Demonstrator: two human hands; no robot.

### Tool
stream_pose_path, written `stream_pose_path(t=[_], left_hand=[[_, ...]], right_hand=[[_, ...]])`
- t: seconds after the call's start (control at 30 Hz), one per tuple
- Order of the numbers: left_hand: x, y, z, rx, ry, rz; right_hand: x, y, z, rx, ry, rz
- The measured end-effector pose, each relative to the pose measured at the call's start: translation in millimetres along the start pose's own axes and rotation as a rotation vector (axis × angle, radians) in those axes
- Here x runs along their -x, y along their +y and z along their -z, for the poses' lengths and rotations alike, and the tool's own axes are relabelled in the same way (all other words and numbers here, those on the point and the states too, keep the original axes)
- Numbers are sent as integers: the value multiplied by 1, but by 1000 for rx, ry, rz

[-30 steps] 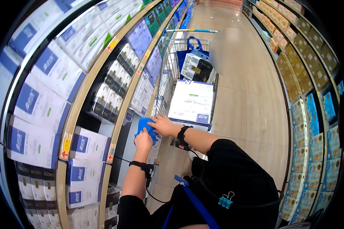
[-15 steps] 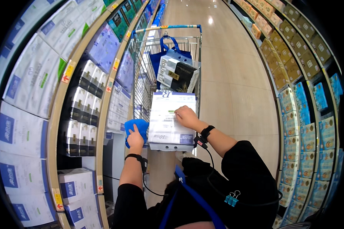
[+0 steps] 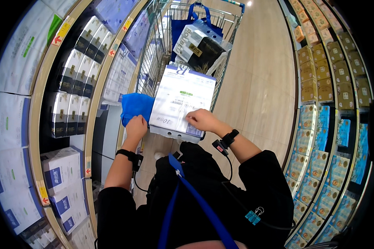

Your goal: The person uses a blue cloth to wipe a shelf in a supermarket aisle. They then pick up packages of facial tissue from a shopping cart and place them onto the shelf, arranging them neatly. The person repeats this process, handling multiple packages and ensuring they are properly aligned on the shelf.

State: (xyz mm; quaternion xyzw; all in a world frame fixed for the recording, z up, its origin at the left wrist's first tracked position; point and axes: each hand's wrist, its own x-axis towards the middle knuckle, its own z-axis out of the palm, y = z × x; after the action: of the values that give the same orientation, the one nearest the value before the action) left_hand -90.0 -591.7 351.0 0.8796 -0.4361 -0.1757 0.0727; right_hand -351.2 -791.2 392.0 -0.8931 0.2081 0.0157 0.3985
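My left hand (image 3: 136, 125) is closed on the near edge of a bunched blue cloth (image 3: 136, 106), just left of the shopping cart. My right hand (image 3: 203, 120) has its fingers bent together, fingertips on the plastic wrap of a large white and purple pack of tissues (image 3: 182, 93). This pack rests at the near end of the cart (image 3: 232, 45). Beyond it a black and white tissue pack (image 3: 199, 47) leans, tilted, against a blue tote bag (image 3: 178, 31).
Shelves of white and purple tissue packs (image 3: 64, 170) and black and white packs (image 3: 72, 79) line the left. On the right, shelves hold brown packs (image 3: 320, 68) and blue patterned packs (image 3: 307, 137). Pale tiled floor (image 3: 262, 74) runs between. Cables hang from both wrist straps.
The view has shifted, so the cart appears higher and slanted to the right. My left fingers, earlier spread on the blue cloth, are curled in. My right hand is nearer the pack's lower right corner.
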Motion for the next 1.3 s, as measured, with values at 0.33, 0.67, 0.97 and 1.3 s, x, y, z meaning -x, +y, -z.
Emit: stream_pose_path(t=[0.33,0.67,0.97,1.3], left_hand=[[53,22,-20,320,-325,-88],[59,44,-35,14,-379,-449],[52,77,-18,-219,-289,-682],[17,135,85,98,9,-646]], right_hand=[[28,-25,-76,169,-689,-74],[34,-19,-96,223,-516,-138],[34,-27,-65,217,-380,-18],[79,-60,61,237,376,113]])
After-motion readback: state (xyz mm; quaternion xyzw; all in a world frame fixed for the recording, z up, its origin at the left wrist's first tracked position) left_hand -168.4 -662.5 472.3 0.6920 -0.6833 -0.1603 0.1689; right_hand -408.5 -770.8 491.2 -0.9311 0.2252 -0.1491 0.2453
